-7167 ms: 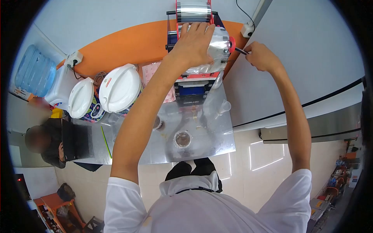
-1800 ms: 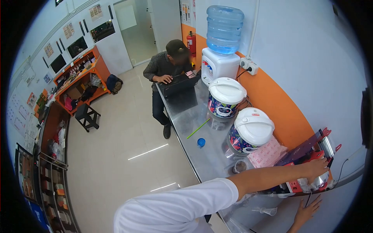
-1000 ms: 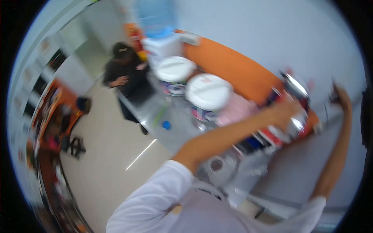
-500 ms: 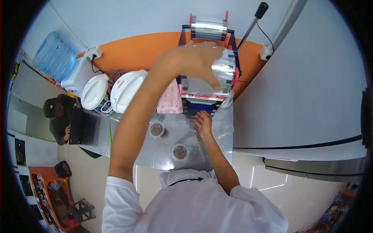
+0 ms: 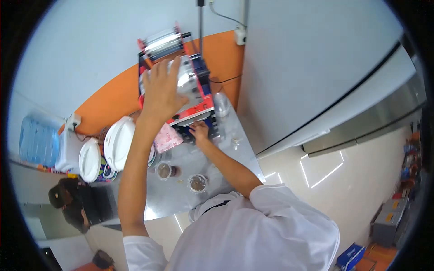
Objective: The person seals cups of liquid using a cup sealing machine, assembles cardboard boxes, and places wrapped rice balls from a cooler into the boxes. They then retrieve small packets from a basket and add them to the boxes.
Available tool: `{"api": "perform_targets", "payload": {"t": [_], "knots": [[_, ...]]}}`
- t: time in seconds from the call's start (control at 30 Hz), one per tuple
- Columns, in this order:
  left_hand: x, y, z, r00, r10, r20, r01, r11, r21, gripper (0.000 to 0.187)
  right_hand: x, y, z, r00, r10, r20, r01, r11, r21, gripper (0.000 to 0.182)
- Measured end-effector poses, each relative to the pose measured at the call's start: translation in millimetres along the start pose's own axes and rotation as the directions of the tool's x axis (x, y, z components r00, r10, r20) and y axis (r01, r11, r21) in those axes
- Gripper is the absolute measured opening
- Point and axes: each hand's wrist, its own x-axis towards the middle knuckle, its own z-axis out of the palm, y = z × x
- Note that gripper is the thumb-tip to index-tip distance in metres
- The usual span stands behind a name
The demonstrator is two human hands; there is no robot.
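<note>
A sealing machine (image 5: 205, 105) with a red and black frame and a roll of clear film (image 5: 162, 45) at its top stands at the back of the metal table. My left hand (image 5: 162, 88) lies over the film on the machine's upper face, fingers spread. Lower down, my right hand (image 5: 199, 130) is at the machine's front opening below the red edge, its fingers apart. Two cups with dark contents, one (image 5: 163, 170) on the left and one (image 5: 197, 183) nearer my body, stand on the table.
White-lidded containers (image 5: 121, 143) and a pink patterned packet (image 5: 167, 137) are left of the machine. Clear cups (image 5: 221, 105) stand to its right, near a large grey appliance (image 5: 307, 58). A lever (image 5: 200, 31) rises behind. Another person (image 5: 68, 203) is at far left.
The view has turned, so the machine now appears further left and tilted. My left hand's fingers now point up the machine over the film. My right hand remains at the front opening.
</note>
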Motion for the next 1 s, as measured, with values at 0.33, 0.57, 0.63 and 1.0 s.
{"api": "perform_targets", "payload": {"t": [0.33, 0.57, 0.63, 1.0], "knots": [[-66.4, 33.2, 54.4, 0.963, -0.083, -0.256, 0.113, 0.988, 0.108, 0.099, -16.7, 13.2, -20.3, 0.999, -0.048, -0.017, 0.048, 0.999, 0.009, 0.020], [-103.7, 29.7, 87.1, 0.978, -0.001, -0.211, -0.001, 1.000, -0.008, 0.088, -82.2, -2.7, -53.6, 0.997, 0.068, 0.026, -0.068, 0.998, 0.002, 0.019], [-111.6, 29.4, 90.5, 0.976, 0.000, -0.216, -0.004, 1.000, -0.016, 0.081, -96.6, -1.4, -63.3, 0.997, 0.080, 0.022, -0.079, 0.996, -0.029, 0.018], [-22.9, 8.0, 39.6, 0.869, 0.065, -0.490, -0.021, 0.995, 0.094, 0.057, -133.1, -6.7, -93.0, 0.992, 0.111, 0.062, -0.108, 0.993, -0.058, 0.014]]}}
